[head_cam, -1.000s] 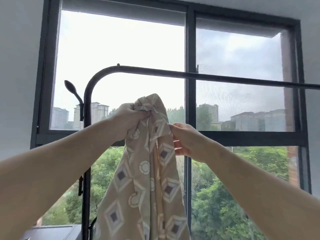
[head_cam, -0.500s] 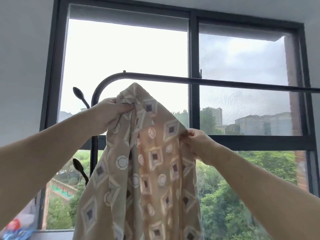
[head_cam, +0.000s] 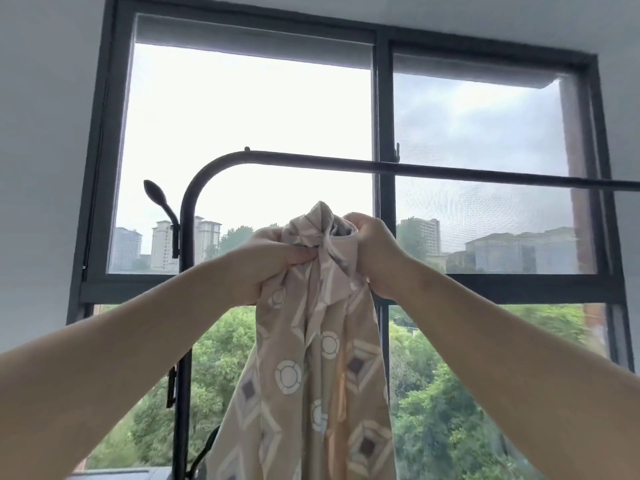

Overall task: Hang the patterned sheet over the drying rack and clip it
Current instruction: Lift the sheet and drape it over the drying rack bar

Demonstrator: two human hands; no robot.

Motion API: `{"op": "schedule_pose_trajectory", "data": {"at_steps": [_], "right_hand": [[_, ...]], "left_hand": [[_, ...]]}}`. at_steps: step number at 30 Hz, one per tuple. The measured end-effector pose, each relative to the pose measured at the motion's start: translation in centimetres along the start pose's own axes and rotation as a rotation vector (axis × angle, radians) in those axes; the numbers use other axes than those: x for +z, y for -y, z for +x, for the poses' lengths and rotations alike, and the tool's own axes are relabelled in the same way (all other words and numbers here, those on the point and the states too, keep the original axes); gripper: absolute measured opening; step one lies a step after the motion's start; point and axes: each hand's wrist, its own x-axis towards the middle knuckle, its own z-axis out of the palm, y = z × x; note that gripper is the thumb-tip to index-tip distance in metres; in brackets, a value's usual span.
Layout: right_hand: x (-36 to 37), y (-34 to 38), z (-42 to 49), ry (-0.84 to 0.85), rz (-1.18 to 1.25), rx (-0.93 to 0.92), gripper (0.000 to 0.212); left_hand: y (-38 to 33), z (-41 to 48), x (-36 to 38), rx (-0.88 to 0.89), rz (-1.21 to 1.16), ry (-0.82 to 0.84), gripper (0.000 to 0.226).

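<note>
Since a moment ago both hands have drawn together, bunching the beige diamond-and-circle patterned sheet (head_cam: 304,375): left hand (head_cam: 266,263) and right hand (head_cam: 375,252) clutch its gathered top below the black drying rack (head_cam: 346,164).

A dark-framed window (head_cam: 383,98) shows towers (head_cam: 166,244) and trees (head_cam: 450,410).

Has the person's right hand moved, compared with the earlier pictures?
Yes. The right hand rose, nearer to the black metal top bar of the drying rack, while gripping the beige patterned sheet.
</note>
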Motion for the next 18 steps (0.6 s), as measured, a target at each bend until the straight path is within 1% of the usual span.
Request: {"op": "schedule_pose_trajectory", "data": {"at_steps": [1, 4, 6, 8, 10, 12, 13, 15, 16, 18], "right_hand": [[0.0, -0.5, -0.3, 0.034, 0.033, 0.07, 0.006], [-0.2, -2.2, -1.6, 0.25, 0.07, 0.309, 0.02], [-0.4, -3.4, -2.9, 0.399, 0.118, 0.393, 0.017], [-0.4, -4.8, -4.3, 0.541, 0.133, 0.449, 0.011], [0.2, -5.9, -5.6, 0.687, 0.059, 0.521, 0.005], [1.0, -7.1, -6.5, 0.801, -0.127, 0.576, 0.007], [1.3, -7.3, -6.6, 0.798, -0.205, 0.581, 0.008], [1.2, -7.1, -5.9, 0.685, -0.281, 0.539, 0.014], [1.0, -6.8, -5.2, 0.575, -0.256, 0.508, 0.018], [0.2, -6.1, -3.0, 0.296, -0.13, 0.451, 0.028]], "left_hand": [[0.1, 0.2, -0.2, 0.01, 0.016, -0.056, 0.006], [0.1, 0.4, -1.1, 0.049, 0.007, -0.196, 0.006], [-0.2, 0.5, -2.0, 0.075, -0.01, -0.285, 0.008], [-0.5, 0.5, -2.7, 0.098, -0.036, -0.333, 0.009], [-0.9, 0.6, -3.1, 0.111, -0.038, -0.365, 0.01], [-1.1, 0.6, -3.4, 0.119, -0.02, -0.383, 0.01], [-1.2, 0.6, -3.6, 0.12, -0.001, -0.388, 0.011], [-1.5, 0.4, -4.3, 0.123, 0.021, -0.371, 0.01], [-1.7, 0.3, -4.7, 0.117, 0.035, -0.344, 0.009], [-1.9, -0.3, -5.3, 0.078, 0.138, -0.269, 0.008]]}}
